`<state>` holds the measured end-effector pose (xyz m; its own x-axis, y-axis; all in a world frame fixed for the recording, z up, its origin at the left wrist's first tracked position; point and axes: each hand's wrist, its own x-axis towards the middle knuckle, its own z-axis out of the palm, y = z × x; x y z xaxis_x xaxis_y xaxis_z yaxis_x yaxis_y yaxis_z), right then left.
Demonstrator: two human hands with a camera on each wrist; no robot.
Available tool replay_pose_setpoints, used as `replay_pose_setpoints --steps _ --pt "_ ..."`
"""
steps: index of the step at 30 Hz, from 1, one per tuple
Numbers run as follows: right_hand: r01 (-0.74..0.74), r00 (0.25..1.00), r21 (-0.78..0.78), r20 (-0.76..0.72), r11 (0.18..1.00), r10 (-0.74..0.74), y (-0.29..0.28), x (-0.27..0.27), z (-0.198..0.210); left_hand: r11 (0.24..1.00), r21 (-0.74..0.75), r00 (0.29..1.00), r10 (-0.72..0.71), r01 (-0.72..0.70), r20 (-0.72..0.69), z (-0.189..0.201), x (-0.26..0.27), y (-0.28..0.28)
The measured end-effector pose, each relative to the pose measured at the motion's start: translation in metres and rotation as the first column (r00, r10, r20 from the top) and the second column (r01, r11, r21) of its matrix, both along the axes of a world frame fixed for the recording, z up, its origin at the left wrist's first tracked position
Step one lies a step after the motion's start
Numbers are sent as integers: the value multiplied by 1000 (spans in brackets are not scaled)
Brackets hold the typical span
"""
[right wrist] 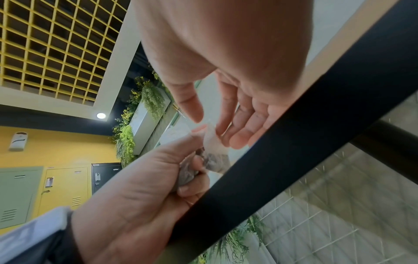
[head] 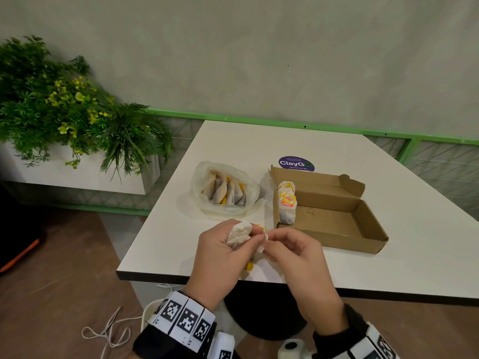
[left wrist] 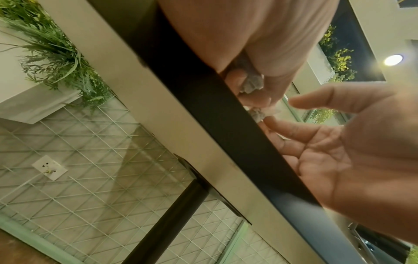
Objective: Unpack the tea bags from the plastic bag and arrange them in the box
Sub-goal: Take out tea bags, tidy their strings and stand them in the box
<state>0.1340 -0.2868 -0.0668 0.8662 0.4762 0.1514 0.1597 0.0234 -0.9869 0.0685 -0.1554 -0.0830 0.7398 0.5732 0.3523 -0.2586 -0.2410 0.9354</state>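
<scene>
Hands meet just above the near edge of the white table [head: 388, 182]. The left hand [head: 220, 252] is curled round a bunch of tea bags [head: 239, 235], their pale paper showing above its fingers and a yellow tag hanging below the palm. The right hand [head: 298, 252] has its thumb and forefinger pinched on the crumpled edge of that bunch, the other fingers loosely bent; in the right wrist view the thumb and fingers close on thin white paper [right wrist: 211, 139] while the left hand [right wrist: 140, 187] grips darker tea-filled bags. From the left wrist view the right hand [left wrist: 339, 151] shows its palm, fingertips touching the bag material beside the table's dark rim. Toward the middle of the table lies the plastic bag [head: 225, 187], open and slumped, with more tea bags inside, grey pouches and yellow tags visible through it. Just right of it sits the cardboard box [head: 363, 229], lid folded back toward the far edge; a short row of tea bags [head: 286, 200] stands on edge against its left wall. A round purple sticker [head: 296, 163] lies beyond the box. A planter of green foliage [head: 67, 112] stands off the table's left side.
</scene>
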Motion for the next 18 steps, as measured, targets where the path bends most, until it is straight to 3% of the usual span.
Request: replay_pose_setpoints --steps 5,9,14,16,18 --pt "8 999 28 33 1000 -9 -2 0 2 1000 -1 1000 -10 10 -12 -2 0 0" --pt "72 994 -26 80 997 -69 -5 11 2 986 -169 1000 4 -8 -22 6 0 1" --pt "140 936 -194 347 971 -66 -6 13 4 953 -291 994 -102 87 -36 11 2 10" --pt "120 943 -179 328 976 -56 -5 12 6 937 -321 986 -162 138 -48 12 1 12" --pt "57 982 -96 187 994 -38 -2 12 8 922 -343 978 -205 178 -42 13 1 12"
